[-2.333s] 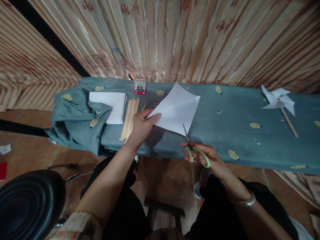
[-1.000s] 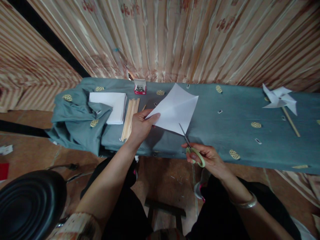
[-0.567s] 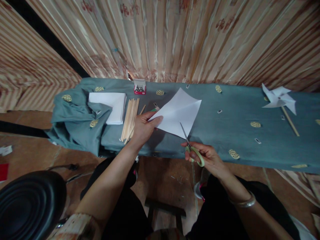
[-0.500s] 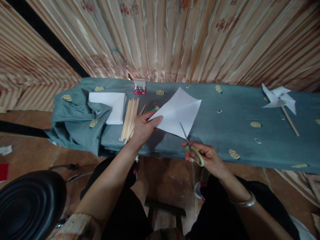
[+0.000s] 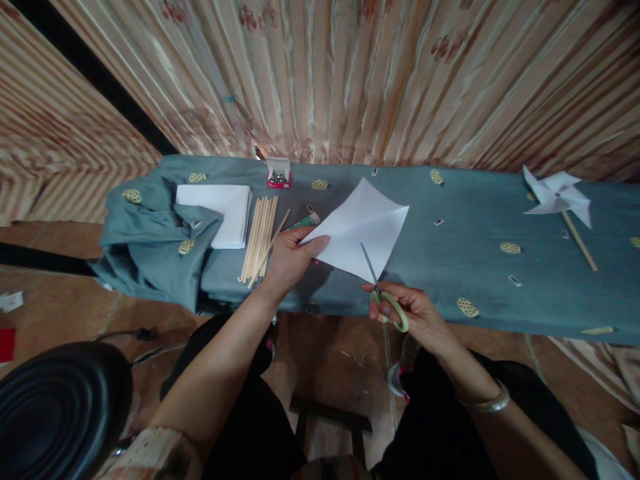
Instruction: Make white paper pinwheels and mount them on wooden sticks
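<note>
Carefully, I'd cut in slow strokes, my left hand (image 5: 291, 259) pinching the paper (image 5: 357, 223) taut, my right hand (image 5: 417, 312) gripping the scissors (image 5: 373, 274).

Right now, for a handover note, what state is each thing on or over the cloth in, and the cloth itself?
White sheet: creased, held in the left grip
Scissors: in the right grip, blades seemingly closed over the sheet
Red box: open, metal pieces inside
Wooden sticks: loose, one lying aslant
Paper stack: flat, partly covered
Pinwheel: assembled, lying down
Green tube: partly hidden
Cloth: spread, bunched at left end
</note>
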The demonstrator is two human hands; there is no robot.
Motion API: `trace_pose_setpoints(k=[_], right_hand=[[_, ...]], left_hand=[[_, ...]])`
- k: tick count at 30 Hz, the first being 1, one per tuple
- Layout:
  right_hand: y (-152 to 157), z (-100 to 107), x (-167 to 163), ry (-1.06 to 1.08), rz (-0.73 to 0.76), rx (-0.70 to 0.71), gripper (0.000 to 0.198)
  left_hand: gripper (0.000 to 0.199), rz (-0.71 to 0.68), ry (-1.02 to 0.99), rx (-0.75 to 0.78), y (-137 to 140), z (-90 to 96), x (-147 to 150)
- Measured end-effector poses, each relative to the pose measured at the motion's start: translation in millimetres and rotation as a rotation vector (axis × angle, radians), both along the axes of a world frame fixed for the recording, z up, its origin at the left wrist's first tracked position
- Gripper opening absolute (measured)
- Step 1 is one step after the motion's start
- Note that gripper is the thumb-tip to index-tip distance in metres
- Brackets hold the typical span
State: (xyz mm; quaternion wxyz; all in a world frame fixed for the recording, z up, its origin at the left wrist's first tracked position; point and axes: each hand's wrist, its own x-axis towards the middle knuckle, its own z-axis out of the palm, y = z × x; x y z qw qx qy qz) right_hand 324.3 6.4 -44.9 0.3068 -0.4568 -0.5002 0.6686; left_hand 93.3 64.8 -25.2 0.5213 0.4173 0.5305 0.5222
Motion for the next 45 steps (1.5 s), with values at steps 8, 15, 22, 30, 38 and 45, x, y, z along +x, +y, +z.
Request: trace_pose_setpoints(k=[8, 15, 22, 30, 38, 45], right_hand=[[0.2, -1.1, 0.7, -0.035, -0.008, 0.015, 0.045], [0.5, -2.4, 1.1, -0.034, -0.011, 0.006, 0.042], [1.3, 0.1, 0.0, -0.041, -0.002, 0.005, 0.044], [1.5, -0.2, -0.3, -0.049, -0.01, 0.01, 0.047], [2.4, 2.1, -1.2, -0.043, -0.009, 0.028, 0.047], [3.3, 0.4, -0.6, -0.068, -0.017, 0.032, 0.046]], left_hand=[[0.014, -0.012, 0.006, -0.005, 0.0, -2.0, -0.2], [0.014, -0.008, -0.002, -0.001, -0.6, -2.0, -0.3], [0.014, -0.021, -0.034, -0.005, -1.1, -2.4, 2.0], [0.013, -0.027, -0.02, -0.002, -0.6, -4.4, 1.8], [0.016, -0.079, -0.007, -0.02, -2.5, -6.5, 4.9], [0.015, -0.072, -0.019, -0.016, -2.4, -4.9, 4.0]])
